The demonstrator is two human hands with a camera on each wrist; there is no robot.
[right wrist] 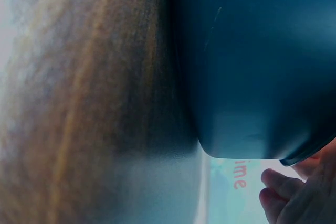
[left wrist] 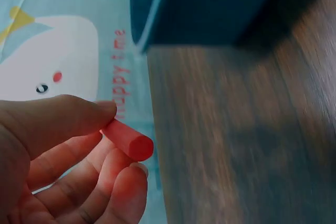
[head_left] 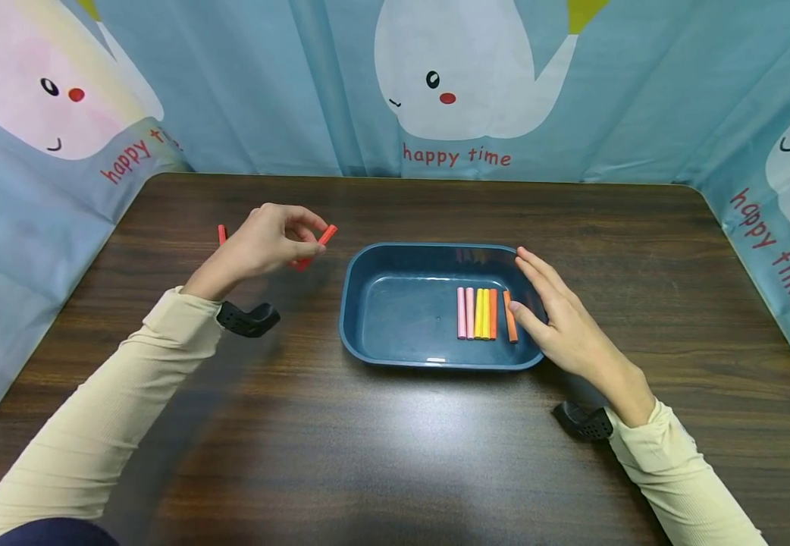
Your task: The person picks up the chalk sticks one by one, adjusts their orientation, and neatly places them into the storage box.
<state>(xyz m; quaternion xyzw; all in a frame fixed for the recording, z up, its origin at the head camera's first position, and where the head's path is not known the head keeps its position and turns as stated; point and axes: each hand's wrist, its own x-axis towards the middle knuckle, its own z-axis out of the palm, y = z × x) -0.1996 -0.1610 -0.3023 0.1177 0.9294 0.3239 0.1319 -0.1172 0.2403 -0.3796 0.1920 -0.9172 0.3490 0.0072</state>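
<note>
My left hand (head_left: 268, 241) pinches a red chalk stick (head_left: 327, 234) between thumb and fingertips, above the table to the left of a blue tray (head_left: 350, 284). One round end of the held chalk (left wrist: 140, 147) shows in the left wrist view. Over the tray's right end lies my right hand (head_left: 565, 326), fingers fairly straight along the rim and thumb reaching inside. That thumb is beside a slightly tilted orange chalk stick (head_left: 510, 317). Pink chalk (head_left: 461, 312), yellow chalk (head_left: 479, 312) and another orange chalk (head_left: 493, 313) lie side by side in the tray.
Another red chalk stick (head_left: 222, 233) lies on the dark wooden table (head_left: 422, 455), partly behind the left wrist. A blue printed curtain (head_left: 245, 91) borders the table at the back and sides. Black wrist cameras (head_left: 250, 320) are strapped to both wrists.
</note>
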